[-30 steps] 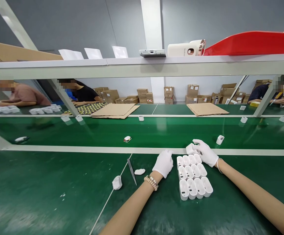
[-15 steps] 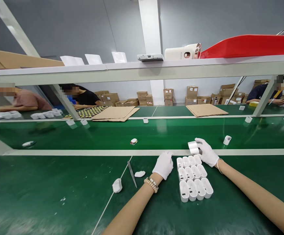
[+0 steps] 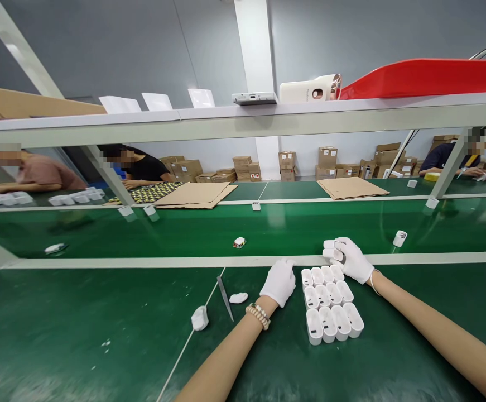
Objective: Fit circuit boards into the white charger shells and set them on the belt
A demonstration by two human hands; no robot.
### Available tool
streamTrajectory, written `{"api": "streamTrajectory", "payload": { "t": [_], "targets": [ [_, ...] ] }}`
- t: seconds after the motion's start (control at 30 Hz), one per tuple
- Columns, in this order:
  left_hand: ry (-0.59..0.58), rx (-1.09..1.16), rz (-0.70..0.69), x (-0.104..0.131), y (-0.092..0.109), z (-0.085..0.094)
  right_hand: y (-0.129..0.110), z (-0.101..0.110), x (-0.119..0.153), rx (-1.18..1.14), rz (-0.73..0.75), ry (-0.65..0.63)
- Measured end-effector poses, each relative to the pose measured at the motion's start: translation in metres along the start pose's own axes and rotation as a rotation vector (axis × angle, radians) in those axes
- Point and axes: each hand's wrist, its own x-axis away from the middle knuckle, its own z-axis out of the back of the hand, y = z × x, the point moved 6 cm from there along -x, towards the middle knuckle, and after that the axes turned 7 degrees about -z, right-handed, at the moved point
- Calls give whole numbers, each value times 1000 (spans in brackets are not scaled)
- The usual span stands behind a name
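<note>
My right hand (image 3: 351,260), in a white glove, is closed on white plastic housings (image 3: 332,249), apparently two side by side, at the rail. Just below it, several open-topped white plastic housings (image 3: 328,296) stand upright in three tight rows on the green table. My left hand (image 3: 279,282), also gloved, rests with curled fingers by the rail, left of the rows; nothing shows in it. To its left lie a flat white piece (image 3: 238,298), grey tweezers (image 3: 225,297) and a crumpled white lump (image 3: 200,318).
Beyond the rail (image 3: 184,262), a green conveyor belt (image 3: 284,229) carries a small circuit board (image 3: 240,243) and a white housing (image 3: 399,238). Cardboard sheets (image 3: 198,194) lie on the far side. A shelf (image 3: 209,125) crosses above. Other people (image 3: 146,164) sit opposite.
The pieces on the belt have shifted right. My right hand has tilted the housings it holds and lowered them slightly. My left hand has stayed in place.
</note>
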Motion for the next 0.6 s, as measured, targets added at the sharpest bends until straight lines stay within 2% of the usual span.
{"api": "streamTrajectory", "payload": {
  "t": [0.17,0.33,0.6],
  "targets": [
    [2,-7,-3,-6,2,-3,-2,2,0,-35,-11,15],
    [0,-20,-7,-8,4,-4,8,2,2,-88,-85,78],
    [-6,-51,-18,-5,3,-3,19,-1,0,-181,-165,23]
  ]
}}
